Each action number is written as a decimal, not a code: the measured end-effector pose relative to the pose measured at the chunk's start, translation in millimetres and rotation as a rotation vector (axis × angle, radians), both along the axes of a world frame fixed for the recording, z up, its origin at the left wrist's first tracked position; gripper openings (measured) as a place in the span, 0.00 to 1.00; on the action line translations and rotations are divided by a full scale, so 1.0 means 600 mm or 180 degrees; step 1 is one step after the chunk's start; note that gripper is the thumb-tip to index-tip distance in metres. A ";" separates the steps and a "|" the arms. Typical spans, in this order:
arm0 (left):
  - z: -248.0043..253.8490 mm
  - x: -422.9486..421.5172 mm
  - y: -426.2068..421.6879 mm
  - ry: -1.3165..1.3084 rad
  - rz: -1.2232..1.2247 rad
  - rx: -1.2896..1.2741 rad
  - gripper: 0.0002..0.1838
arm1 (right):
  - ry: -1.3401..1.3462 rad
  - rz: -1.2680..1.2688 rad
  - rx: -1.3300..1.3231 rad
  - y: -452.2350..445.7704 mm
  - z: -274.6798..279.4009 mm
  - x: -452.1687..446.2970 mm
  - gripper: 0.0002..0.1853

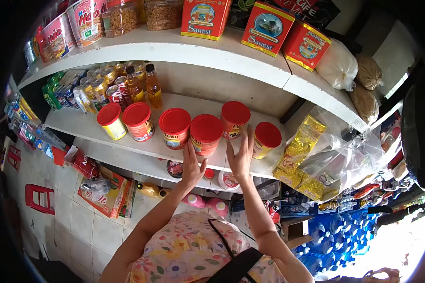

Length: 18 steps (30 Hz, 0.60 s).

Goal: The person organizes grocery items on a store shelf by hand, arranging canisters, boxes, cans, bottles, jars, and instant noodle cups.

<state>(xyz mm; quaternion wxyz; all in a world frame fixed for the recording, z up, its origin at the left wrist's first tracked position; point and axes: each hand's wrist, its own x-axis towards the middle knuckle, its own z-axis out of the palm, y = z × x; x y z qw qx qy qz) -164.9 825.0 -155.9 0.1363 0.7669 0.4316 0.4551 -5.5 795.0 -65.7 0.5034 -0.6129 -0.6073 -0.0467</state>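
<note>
Red-lidded canister (206,135) between the hands (192,166) (241,158), on the white shelf (82,124).

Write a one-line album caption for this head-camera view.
A person's left hand and right hand flank one of six red-lidded tubs on a white shelf.
</note>
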 end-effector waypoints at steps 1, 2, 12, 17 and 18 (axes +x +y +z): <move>-0.002 -0.002 -0.001 0.0014 -0.0008 0.0007 0.48 | -0.0195 -0.0055 -0.0090 0.037 0.010 0.015 0.39; -0.006 -0.002 0.001 0.0003 -0.0035 -0.0009 0.48 | -0.0397 -0.0109 -0.0173 0.069 0.020 0.034 0.40; -0.005 0.002 0.001 0.0026 0.0001 0.0046 0.49 | -0.1794 0.0369 -0.2697 0.220 0.075 0.111 0.58; -0.003 -0.004 0.000 0.0016 -0.0058 -0.0022 0.49 | -0.1896 0.0448 -0.2467 0.150 0.084 0.088 0.57; -0.003 -0.003 0.001 -0.0014 -0.0092 -0.0027 0.49 | -0.1805 0.0369 -0.2608 0.129 0.096 0.079 0.56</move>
